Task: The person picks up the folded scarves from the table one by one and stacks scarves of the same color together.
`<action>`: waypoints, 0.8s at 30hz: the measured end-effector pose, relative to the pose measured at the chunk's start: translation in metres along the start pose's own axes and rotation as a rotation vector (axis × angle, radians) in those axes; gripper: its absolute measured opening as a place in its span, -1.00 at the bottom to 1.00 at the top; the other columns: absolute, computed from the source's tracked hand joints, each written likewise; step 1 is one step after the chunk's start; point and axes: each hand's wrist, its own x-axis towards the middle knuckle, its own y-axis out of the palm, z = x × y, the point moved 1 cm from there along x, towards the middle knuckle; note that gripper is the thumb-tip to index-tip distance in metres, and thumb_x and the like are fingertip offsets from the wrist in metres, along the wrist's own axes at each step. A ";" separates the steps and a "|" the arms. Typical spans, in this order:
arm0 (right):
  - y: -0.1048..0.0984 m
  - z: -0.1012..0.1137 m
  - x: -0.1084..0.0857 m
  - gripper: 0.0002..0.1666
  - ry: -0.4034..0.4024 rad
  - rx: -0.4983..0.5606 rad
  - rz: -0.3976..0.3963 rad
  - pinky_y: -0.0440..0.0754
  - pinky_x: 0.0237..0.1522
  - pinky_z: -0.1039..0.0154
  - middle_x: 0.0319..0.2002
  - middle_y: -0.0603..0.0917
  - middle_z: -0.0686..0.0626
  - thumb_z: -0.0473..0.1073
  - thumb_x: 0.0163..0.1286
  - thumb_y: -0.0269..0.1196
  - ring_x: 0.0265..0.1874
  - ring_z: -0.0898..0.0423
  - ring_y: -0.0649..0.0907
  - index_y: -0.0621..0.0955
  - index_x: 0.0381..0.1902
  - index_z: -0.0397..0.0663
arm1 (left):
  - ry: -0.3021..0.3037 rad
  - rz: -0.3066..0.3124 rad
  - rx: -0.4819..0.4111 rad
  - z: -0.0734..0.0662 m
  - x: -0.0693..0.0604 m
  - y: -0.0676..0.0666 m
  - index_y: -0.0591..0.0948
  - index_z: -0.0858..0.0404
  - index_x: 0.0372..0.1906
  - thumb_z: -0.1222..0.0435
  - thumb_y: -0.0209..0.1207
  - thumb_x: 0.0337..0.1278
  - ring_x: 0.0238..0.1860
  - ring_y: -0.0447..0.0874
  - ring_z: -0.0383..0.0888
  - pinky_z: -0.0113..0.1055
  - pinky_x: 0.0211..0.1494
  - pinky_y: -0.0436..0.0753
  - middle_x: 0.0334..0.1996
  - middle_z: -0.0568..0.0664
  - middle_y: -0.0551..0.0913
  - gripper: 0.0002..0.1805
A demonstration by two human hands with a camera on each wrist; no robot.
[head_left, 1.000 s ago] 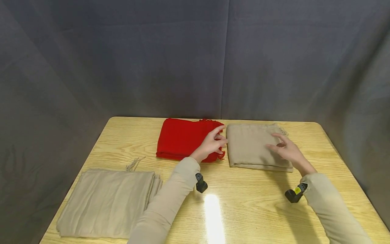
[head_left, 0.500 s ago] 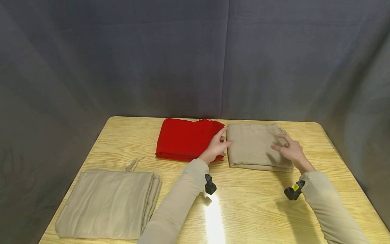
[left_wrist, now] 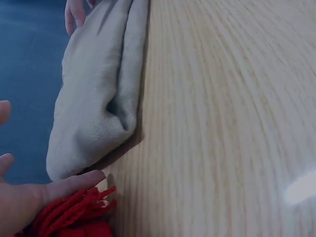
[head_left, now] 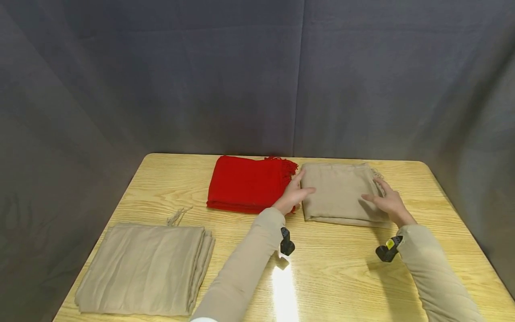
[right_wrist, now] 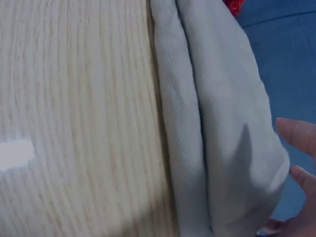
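A folded beige scarf [head_left: 335, 192] with a little fringe at its far right corner lies at the back right of the table. My left hand [head_left: 293, 196] is at its left edge, in the gap beside the red scarf, with thumb and fingers spread. At the scarf's right side is my right hand [head_left: 389, 205], thumb reaching over the cloth and fingers apart. Neither hand grips the cloth. In the left wrist view, a finger [left_wrist: 74, 183] lies just above the red fringe [left_wrist: 74, 212]. The right wrist view shows fingertips [right_wrist: 296, 133] close to the beige scarf's edge.
Left of the beige scarf lies a folded red scarf [head_left: 247, 184], its fringe toward the left hand. Another folded beige scarf [head_left: 138, 268], larger in view, rests at the table's front left. Grey cloth [head_left: 225, 89] hangs behind the wooden table [head_left: 338, 277].
My left hand has moved right, from over the red scarf's fringe to the beige scarf's left edge. The right hand has shifted slightly right. The scarves stay in place.
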 end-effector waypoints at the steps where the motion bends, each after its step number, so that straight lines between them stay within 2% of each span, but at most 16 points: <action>1: 0.000 -0.001 0.000 0.05 0.001 0.009 0.004 -0.10 0.18 -0.31 0.37 -0.35 -0.33 0.09 0.27 0.16 0.29 -0.36 -0.27 -0.22 0.42 -0.07 | -0.008 -0.002 0.002 0.001 0.001 0.001 0.08 0.02 0.41 0.27 0.16 0.10 0.31 0.12 -0.01 -0.08 0.00 0.43 0.37 -0.05 0.07 -0.22; 4: 0.001 -0.004 0.001 0.03 -0.002 0.021 0.006 -0.11 0.19 -0.31 0.37 -0.36 -0.31 0.08 0.28 0.14 0.30 -0.35 -0.27 -0.23 0.42 -0.07 | -0.021 -0.011 0.002 0.003 0.001 0.005 0.10 0.03 0.40 0.27 0.18 0.08 0.30 0.13 0.00 -0.04 0.08 0.40 0.36 -0.01 0.10 -0.22; 6: 0.002 -0.004 0.000 0.03 -0.005 0.022 0.001 -0.12 0.18 -0.31 0.37 -0.36 -0.32 0.09 0.28 0.13 0.29 -0.35 -0.28 -0.22 0.42 -0.08 | -0.014 -0.022 0.012 0.004 0.001 0.008 0.12 0.05 0.40 0.28 0.19 0.07 0.34 0.05 -0.04 -0.07 0.21 0.28 0.36 0.00 0.11 -0.22; 8: 0.002 -0.004 0.000 0.01 -0.008 0.017 -0.003 -0.11 0.18 -0.31 0.37 -0.35 -0.34 0.08 0.29 0.13 0.30 -0.36 -0.26 -0.21 0.42 -0.09 | -0.011 -0.030 0.026 0.005 0.001 0.010 0.14 0.06 0.39 0.29 0.20 0.05 0.34 0.05 -0.05 -0.09 0.24 0.25 0.35 0.01 0.14 -0.22; 12: 0.002 -0.002 -0.003 -0.03 0.000 -0.006 -0.020 -0.04 0.17 -0.31 0.35 -0.30 -0.40 -0.01 0.29 0.12 0.28 -0.40 -0.19 -0.18 0.42 -0.13 | -0.012 -0.033 0.075 0.007 0.001 0.012 0.18 0.05 0.37 0.32 0.23 0.01 0.32 0.11 -0.05 -0.11 0.20 0.31 0.32 0.03 0.21 -0.22; 17: 0.004 -0.001 -0.005 -0.07 0.011 -0.022 -0.058 0.18 0.12 -0.27 0.33 -0.21 -0.45 -0.23 0.25 0.11 0.25 -0.45 -0.04 -0.15 0.41 -0.16 | 0.004 -0.040 0.113 0.007 0.001 0.013 0.22 0.07 0.36 0.35 0.25 -0.03 0.30 0.16 -0.05 -0.14 0.21 0.30 0.29 0.05 0.27 -0.22; 19: 0.004 -0.002 -0.005 -0.07 0.012 -0.024 -0.066 0.25 0.09 -0.24 0.33 -0.20 -0.45 -0.25 0.25 0.11 0.24 -0.45 0.00 -0.15 0.41 -0.16 | 0.007 -0.038 0.116 0.007 0.001 0.013 0.22 0.08 0.35 0.36 0.26 -0.04 0.30 0.16 -0.05 -0.15 0.22 0.30 0.29 0.05 0.27 -0.22; 24: 0.004 -0.004 -0.006 -0.08 0.017 -0.035 -0.068 0.20 0.11 -0.27 0.34 -0.21 -0.44 -0.22 0.26 0.11 0.25 -0.45 -0.02 -0.14 0.41 -0.16 | 0.011 -0.037 0.107 0.006 -0.001 0.013 0.23 0.09 0.35 0.38 0.26 -0.06 0.29 0.18 -0.03 -0.17 0.21 0.32 0.29 0.05 0.27 -0.21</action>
